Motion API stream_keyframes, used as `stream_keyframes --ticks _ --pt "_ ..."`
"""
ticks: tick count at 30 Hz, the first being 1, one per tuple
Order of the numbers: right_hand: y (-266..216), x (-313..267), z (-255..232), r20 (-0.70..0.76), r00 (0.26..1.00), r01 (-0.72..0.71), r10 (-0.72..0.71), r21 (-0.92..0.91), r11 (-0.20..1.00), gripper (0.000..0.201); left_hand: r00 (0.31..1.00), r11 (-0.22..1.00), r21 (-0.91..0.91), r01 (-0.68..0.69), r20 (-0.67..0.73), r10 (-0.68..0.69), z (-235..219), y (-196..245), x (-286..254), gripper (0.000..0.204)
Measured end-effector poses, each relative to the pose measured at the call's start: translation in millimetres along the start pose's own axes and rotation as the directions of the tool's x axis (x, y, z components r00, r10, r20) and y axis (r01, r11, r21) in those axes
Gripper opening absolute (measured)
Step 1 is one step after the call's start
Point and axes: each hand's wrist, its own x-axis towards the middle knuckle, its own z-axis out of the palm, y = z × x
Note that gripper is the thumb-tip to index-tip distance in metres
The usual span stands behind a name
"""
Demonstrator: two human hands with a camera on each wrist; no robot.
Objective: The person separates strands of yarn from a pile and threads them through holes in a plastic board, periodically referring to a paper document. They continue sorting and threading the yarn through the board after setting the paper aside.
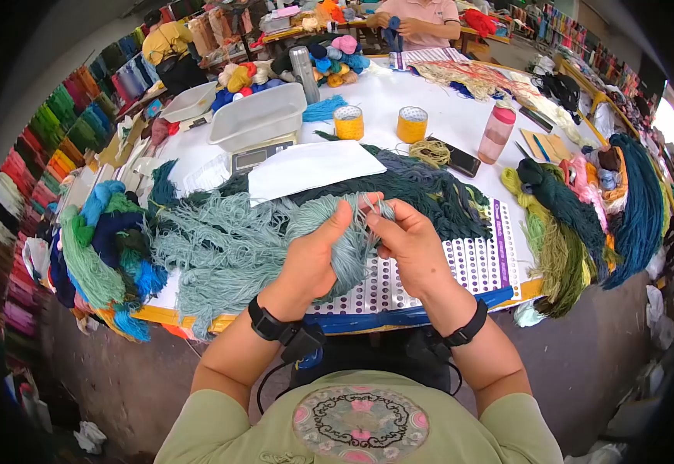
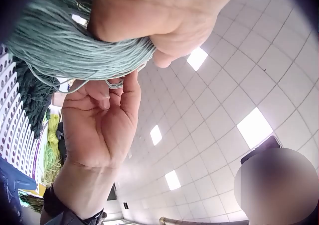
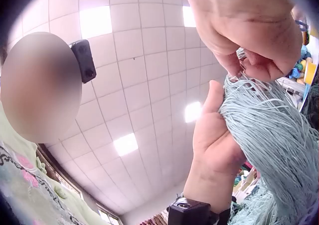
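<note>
A thick hank of pale teal thread [image 1: 350, 259] is held up over the near table edge. My left hand [image 1: 311, 259] grips it from the left side, thumb lying along the strands. With thumb and fingertips, my right hand [image 1: 412, 246] pinches a few strands at the hank's upper right end. In the right wrist view the gathered strands [image 3: 271, 120] hang down from between both hands. From the left wrist view, a loose thread [image 2: 62, 88] loops out below the bundle near the right hand. More pale teal hanks [image 1: 221, 247] lie spread on the table to the left.
Dark green hanks [image 1: 430, 193] and a white sheet [image 1: 314, 166] lie beyond the hands. Under them is a punched white card [image 1: 468, 271]. Farther back stand a plastic bin [image 1: 260, 116], yellow tape rolls [image 1: 412, 124] and a pink bottle [image 1: 497, 133]. Another person [image 1: 422, 19] sits across the table.
</note>
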Motion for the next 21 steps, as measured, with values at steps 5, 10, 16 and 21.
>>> stream_keyframes --ticks 5,10,16,21 --pt "-6 -4 3 0.021 1.000 -0.024 0.022 0.086 0.996 0.017 0.995 0.986 0.163 -0.032 -0.092 0.047 -2 -5 2 0.044" --pt "-8 -5 -8 0.184 0.979 -0.132 0.090 0.231 0.964 0.015 0.987 0.977 0.187 -0.105 -0.101 0.125 -11 -3 4 0.035" --pt "-20 -17 -67 -0.078 0.978 0.168 -0.194 -0.252 0.953 0.018 0.980 0.985 -0.103 0.139 -0.127 -0.151 -66 68 -9 0.016" --pt "-42 -34 -169 -0.598 0.801 0.246 0.018 0.357 0.901 0.017 0.952 0.913 -0.390 -0.117 -0.306 -0.009 -192 135 -35 0.015"
